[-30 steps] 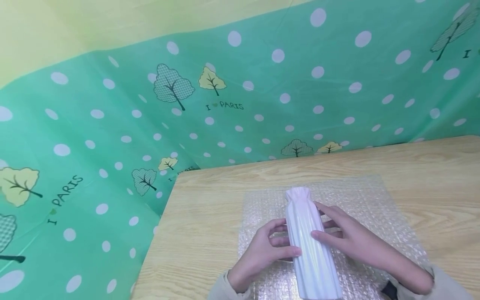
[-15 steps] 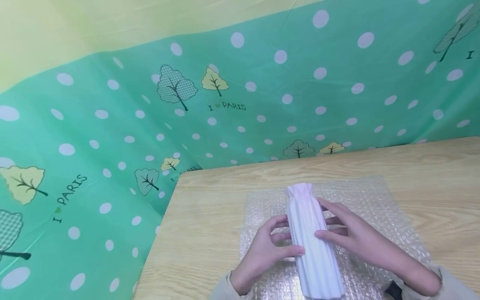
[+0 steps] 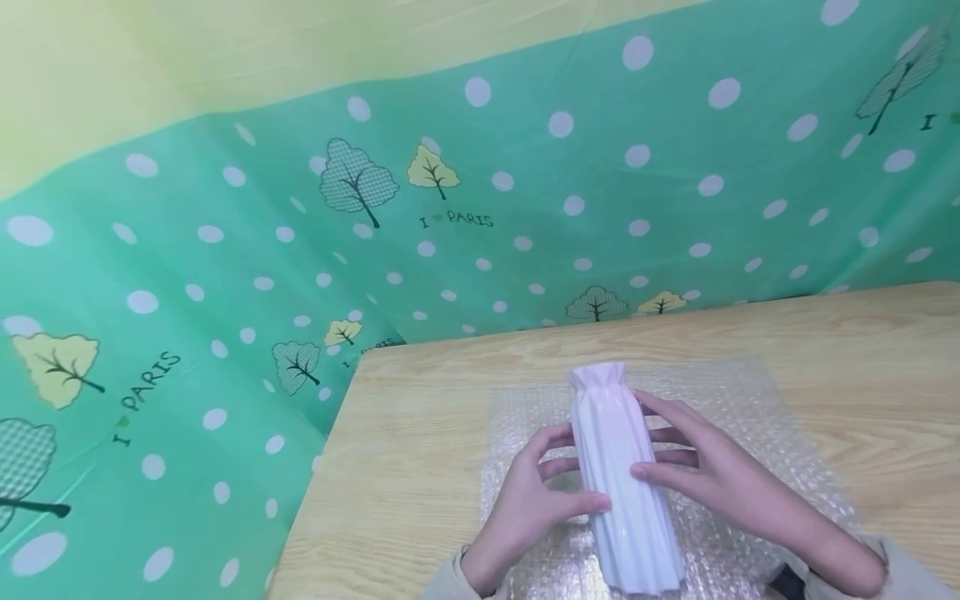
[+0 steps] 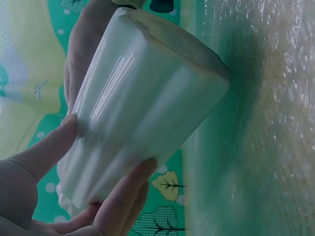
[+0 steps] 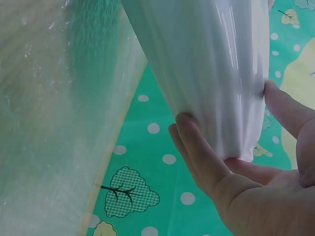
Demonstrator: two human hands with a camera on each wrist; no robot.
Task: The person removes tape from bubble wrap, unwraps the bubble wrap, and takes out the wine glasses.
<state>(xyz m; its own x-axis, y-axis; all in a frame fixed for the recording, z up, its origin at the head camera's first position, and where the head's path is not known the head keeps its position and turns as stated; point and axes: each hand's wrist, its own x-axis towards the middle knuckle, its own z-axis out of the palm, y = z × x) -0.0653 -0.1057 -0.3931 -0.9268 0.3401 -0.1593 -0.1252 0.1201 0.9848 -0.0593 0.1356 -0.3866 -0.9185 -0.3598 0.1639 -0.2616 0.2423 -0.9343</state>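
Observation:
A glossy white fluted vase (image 3: 626,500), tinged pink toward its gathered neck, is held tilted between both hands, neck pointing away from me. My left hand (image 3: 528,496) grips its left side, thumb on the front and fingers around behind. On the other side my right hand (image 3: 716,475) grips it higher up, thumb on the front face and fingertips along the edge. In the left wrist view the base of the vase (image 4: 142,98) hangs above the bubble wrap. The right wrist view has the fingers (image 5: 202,152) of the right hand supporting the vase near its neck.
A sheet of clear bubble wrap (image 3: 720,392) lies flat under the vase on the wooden table (image 3: 405,433). Behind and to the left hangs a green cloth (image 3: 517,150) with white dots and printed trees.
The vase's neck has risen slightly and its base has come up a little in the head view. Both hands keep their hold, and the head camera has shifted slightly.

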